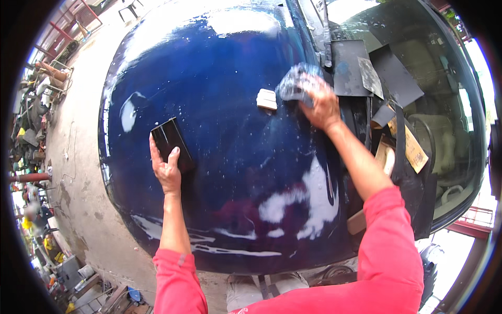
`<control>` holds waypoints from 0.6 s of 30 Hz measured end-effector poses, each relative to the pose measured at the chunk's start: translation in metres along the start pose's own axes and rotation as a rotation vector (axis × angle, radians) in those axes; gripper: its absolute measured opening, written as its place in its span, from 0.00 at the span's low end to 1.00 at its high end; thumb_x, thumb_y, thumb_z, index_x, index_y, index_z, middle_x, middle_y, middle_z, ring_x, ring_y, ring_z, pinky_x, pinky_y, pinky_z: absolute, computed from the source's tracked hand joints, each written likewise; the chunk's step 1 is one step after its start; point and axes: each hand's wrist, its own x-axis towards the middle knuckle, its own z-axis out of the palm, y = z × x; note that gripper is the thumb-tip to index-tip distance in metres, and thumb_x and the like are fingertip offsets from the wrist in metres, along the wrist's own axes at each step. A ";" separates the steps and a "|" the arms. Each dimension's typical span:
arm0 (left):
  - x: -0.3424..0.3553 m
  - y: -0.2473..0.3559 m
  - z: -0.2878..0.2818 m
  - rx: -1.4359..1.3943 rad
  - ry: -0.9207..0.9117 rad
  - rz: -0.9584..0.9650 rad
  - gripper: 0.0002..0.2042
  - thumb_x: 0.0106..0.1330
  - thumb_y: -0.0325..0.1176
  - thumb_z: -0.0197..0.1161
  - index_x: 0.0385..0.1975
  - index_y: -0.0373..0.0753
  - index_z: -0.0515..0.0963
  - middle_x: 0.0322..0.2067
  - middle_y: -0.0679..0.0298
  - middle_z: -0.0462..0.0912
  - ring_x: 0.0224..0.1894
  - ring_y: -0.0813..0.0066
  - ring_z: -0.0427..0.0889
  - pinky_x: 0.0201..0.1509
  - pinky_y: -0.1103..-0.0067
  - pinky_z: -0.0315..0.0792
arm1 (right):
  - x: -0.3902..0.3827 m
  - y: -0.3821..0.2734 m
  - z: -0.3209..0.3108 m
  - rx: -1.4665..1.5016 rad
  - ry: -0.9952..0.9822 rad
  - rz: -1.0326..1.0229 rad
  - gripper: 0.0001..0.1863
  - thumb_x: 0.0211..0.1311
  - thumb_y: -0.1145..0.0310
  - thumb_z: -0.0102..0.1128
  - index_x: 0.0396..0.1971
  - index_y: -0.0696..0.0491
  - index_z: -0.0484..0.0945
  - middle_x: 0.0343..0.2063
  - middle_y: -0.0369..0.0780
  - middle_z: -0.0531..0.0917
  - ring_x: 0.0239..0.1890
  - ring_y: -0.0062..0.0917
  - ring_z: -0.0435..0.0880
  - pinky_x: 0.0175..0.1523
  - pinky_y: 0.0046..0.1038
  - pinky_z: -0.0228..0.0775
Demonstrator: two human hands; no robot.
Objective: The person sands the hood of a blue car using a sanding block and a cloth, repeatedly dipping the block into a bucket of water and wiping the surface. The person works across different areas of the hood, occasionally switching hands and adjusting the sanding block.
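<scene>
The left hand (167, 170) lies flat on the wet dark-blue car bonnet (225, 131), fingers extended and pressing on the near end of a black rectangular sanding block (170, 142). The grip here is open: the fingers rest on top of the block rather than closing around it. The block sits on the left half of the bonnet, tilted slightly, with its far end pointing away from the person.

The right hand (320, 104) is placed further up the panel, close to the windscreen edge, with the fingers curled down over a crumpled blue-grey cloth (294, 83). The grip is closed on the cloth, which is pressed against the paint. A small pale rectangular block (266, 99) lies on the bonnet just beside the cloth, on its left side, and neither hand touches it.

Water droplets and bright reflections cover the panel (the surface is glossy throughout). Dark abrasive sheets (361, 70) are laid at the base of the windscreen (434, 78), to the right of the right hand. Both forearms carry red sleeves (389, 246). Concrete floor (78, 136) runs along the left side of the car.
</scene>
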 end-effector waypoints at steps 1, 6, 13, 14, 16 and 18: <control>-0.001 0.002 -0.001 -0.045 -0.010 -0.040 0.40 0.71 0.24 0.68 0.81 0.28 0.59 0.77 0.48 0.69 0.74 0.60 0.74 0.77 0.70 0.70 | 0.035 0.024 0.012 -0.019 0.023 0.002 0.28 0.57 0.66 0.77 0.60 0.46 0.88 0.66 0.46 0.85 0.71 0.45 0.80 0.78 0.42 0.70; 0.000 0.002 -0.001 -0.041 -0.006 -0.061 0.40 0.71 0.24 0.67 0.82 0.31 0.59 0.75 0.51 0.71 0.73 0.63 0.75 0.76 0.70 0.71 | 0.186 0.110 0.073 -0.228 -0.099 0.316 0.31 0.75 0.41 0.63 0.70 0.41 0.81 0.71 0.42 0.81 0.73 0.40 0.78 0.77 0.40 0.71; -0.001 0.004 0.000 0.014 0.024 -0.077 0.41 0.69 0.26 0.68 0.82 0.31 0.60 0.73 0.52 0.74 0.71 0.64 0.77 0.76 0.71 0.70 | 0.222 0.108 0.097 -0.516 -0.176 0.153 0.34 0.75 0.30 0.54 0.69 0.37 0.82 0.73 0.38 0.78 0.76 0.40 0.75 0.80 0.41 0.67; -0.001 0.005 0.001 0.016 0.023 -0.067 0.41 0.68 0.25 0.68 0.82 0.31 0.60 0.73 0.52 0.74 0.71 0.64 0.77 0.76 0.71 0.70 | 0.218 0.089 0.097 -0.397 -0.124 0.077 0.34 0.74 0.31 0.58 0.64 0.40 0.85 0.71 0.39 0.81 0.74 0.39 0.77 0.78 0.40 0.69; 0.000 0.006 0.002 0.007 0.010 -0.066 0.40 0.68 0.25 0.68 0.82 0.30 0.60 0.72 0.52 0.75 0.70 0.64 0.77 0.76 0.70 0.70 | 0.208 0.034 0.100 -0.211 -0.105 -0.040 0.32 0.71 0.33 0.63 0.57 0.44 0.90 0.65 0.39 0.86 0.69 0.37 0.82 0.73 0.40 0.75; 0.002 0.006 0.003 0.003 -0.002 -0.058 0.40 0.68 0.26 0.68 0.81 0.29 0.60 0.72 0.53 0.75 0.70 0.64 0.77 0.76 0.71 0.70 | 0.197 -0.038 0.107 -0.123 -0.024 -0.100 0.31 0.71 0.34 0.62 0.57 0.44 0.89 0.62 0.39 0.87 0.67 0.40 0.83 0.71 0.43 0.77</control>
